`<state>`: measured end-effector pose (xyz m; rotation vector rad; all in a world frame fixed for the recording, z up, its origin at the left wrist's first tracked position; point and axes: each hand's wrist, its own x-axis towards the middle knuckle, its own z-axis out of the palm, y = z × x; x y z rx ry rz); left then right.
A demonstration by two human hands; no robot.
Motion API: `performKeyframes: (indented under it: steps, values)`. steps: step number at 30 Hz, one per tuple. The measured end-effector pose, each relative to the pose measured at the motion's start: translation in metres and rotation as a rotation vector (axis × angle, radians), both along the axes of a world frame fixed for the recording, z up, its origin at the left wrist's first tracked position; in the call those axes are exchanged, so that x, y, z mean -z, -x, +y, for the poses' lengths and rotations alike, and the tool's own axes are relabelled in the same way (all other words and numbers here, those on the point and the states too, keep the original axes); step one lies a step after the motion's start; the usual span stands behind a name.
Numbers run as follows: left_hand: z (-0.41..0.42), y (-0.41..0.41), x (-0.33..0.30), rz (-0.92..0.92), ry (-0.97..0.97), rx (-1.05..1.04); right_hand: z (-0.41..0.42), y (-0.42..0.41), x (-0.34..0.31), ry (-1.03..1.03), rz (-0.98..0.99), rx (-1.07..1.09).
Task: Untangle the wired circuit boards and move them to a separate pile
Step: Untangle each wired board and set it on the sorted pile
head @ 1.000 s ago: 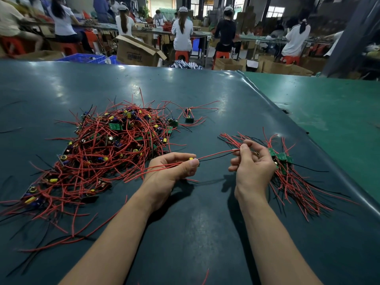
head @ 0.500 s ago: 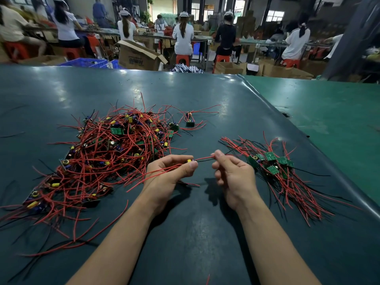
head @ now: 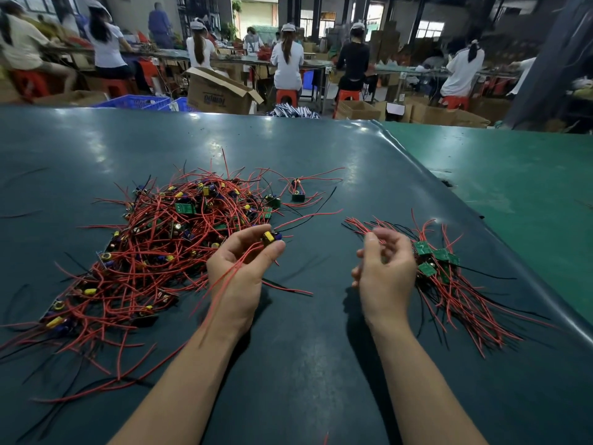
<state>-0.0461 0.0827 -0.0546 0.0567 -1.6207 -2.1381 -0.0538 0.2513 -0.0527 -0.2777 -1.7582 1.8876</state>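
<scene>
1. Your left hand pinches one circuit board, the one with the yellow part, between thumb and fingers. It sits at the near right edge of the tangled pile, barely clear of it.
2. Its red wires run across your palm and down past your wrist, and at least one looks as if it leads back toward the pile. Pull hard and you may drag neighbouring boards along or strain a solder joint.
3. Your right hand hangs loosely curled and empty, fingers neither spread wide nor pressed together, just beside the sorted pile. It does nothing for the wires now; if it stays off them, the loose ends may snag when you carry the board across.
4. The sorted pile lies near the edge of the dark mat, with wire ends reaching toward the raised lip. A careless drop there may send a board sliding off onto the green surface.
5. Hard to make out: your fingers cover most of the held board, so you cannot tell which wires belong to it. Your right hand hides the near left part of the sorted pile. The tangled pile's left wires run out of view.
</scene>
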Motion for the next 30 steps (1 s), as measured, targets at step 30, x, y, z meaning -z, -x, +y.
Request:
performKeyframes:
  steps: [30]
  values:
    - [0.009, -0.009, 0.009, 0.352, 0.736, 0.053, -0.025, -0.016, -0.006, 0.235, -0.023, -0.463]
